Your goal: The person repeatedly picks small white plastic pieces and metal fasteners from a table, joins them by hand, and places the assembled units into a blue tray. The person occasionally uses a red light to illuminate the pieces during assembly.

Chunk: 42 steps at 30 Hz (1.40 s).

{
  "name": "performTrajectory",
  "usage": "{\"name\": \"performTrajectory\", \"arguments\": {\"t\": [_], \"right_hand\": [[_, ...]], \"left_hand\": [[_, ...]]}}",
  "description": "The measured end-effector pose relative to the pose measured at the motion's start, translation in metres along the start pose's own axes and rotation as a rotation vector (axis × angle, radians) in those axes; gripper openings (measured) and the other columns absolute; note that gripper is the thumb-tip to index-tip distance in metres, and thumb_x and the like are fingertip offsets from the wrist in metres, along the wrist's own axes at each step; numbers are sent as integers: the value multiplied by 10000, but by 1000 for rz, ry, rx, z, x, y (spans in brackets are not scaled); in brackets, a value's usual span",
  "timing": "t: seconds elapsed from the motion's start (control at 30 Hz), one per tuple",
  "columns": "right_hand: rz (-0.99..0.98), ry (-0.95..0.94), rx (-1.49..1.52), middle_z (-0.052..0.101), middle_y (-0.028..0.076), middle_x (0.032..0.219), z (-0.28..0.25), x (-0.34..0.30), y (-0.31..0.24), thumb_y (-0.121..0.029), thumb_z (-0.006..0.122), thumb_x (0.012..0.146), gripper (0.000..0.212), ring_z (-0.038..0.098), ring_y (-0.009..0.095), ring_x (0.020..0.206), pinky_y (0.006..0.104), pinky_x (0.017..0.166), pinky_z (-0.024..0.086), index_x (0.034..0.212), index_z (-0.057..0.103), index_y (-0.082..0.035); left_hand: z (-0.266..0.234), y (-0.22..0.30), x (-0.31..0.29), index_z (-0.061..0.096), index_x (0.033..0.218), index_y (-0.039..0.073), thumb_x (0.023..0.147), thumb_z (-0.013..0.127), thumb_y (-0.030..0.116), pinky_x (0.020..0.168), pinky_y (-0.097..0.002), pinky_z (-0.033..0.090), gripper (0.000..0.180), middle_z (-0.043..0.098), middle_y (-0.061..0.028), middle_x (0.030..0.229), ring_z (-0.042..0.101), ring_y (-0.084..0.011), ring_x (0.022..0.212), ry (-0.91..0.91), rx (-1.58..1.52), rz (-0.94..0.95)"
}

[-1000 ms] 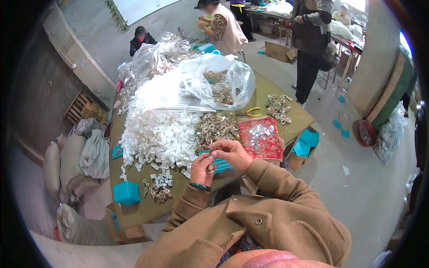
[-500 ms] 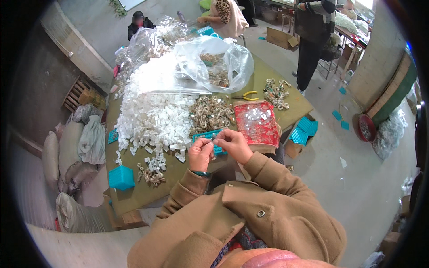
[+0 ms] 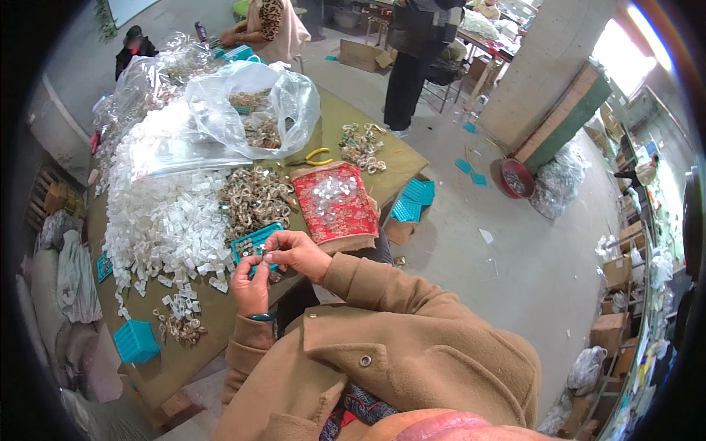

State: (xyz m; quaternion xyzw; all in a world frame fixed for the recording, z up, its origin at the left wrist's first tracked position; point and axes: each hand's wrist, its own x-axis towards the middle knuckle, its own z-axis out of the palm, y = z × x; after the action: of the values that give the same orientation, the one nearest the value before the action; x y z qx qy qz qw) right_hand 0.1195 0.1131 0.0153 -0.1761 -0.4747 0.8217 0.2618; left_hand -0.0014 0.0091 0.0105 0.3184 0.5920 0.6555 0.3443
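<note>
My left hand [image 3: 251,290] and my right hand [image 3: 303,256] meet fingertip to fingertip at the table's near edge. Both are closed in a pinch around a small shiny piece, too small to name. Just beyond the fingers lies a teal plastic basket tray [image 3: 243,244] with small round parts in it. Behind that tray is a heap of ring-shaped beige and metallic parts [image 3: 254,198]. To its left spreads a large pile of small white plastic pieces [image 3: 165,220]. Right of the tray, a red patterned cloth pad [image 3: 318,222] carries scattered small shiny discs.
Yellow-handled pliers [image 3: 318,155] lie behind the pad, near a smaller cluster of rings [image 3: 362,149]. A clear plastic bag [image 3: 301,110] stands on the table. Teal baskets [image 3: 414,198] fill a box at right; another teal basket [image 3: 137,341] sits front left. A person [image 3: 412,66] stands beyond.
My view has swung to the right, so the table sits farther left in the picture. My hands stay together by the teal tray, still pinching.
</note>
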Motion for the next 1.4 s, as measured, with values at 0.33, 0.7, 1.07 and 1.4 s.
{"name": "performTrajectory", "arguments": {"t": [0.33,0.7,1.07,1.4], "right_hand": [[226,29,183,594,13,842,18,10,6,-51,616,908,117,656,141,758,281,629,575,980,529,-78],[147,-109,49,491,-37,663,21,9,15,-99,621,903,114,470,73,502,239,452,389,901,507,-97],[166,-88,-57,524,-34,745,19,0,16,-113,656,895,102,486,48,602,207,537,401,909,556,-103],[201,-68,-61,536,-30,744,27,-2,12,-97,637,903,89,493,66,596,220,528,398,896,548,-101]], "left_hand": [[-60,-13,0,669,958,92,887,640,96,457,-179,276,77,630,37,771,406,-8,517,-117,26,-200],[-104,-32,42,595,1157,42,853,579,107,865,-425,473,312,549,-152,1188,560,-341,1070,159,1091,170],[-108,-51,48,537,1072,69,822,613,128,788,-444,479,268,558,-141,1045,577,-355,949,264,1043,297],[-121,-50,41,611,944,72,806,698,244,697,-431,486,237,615,-123,914,615,-328,825,388,913,174]]}}
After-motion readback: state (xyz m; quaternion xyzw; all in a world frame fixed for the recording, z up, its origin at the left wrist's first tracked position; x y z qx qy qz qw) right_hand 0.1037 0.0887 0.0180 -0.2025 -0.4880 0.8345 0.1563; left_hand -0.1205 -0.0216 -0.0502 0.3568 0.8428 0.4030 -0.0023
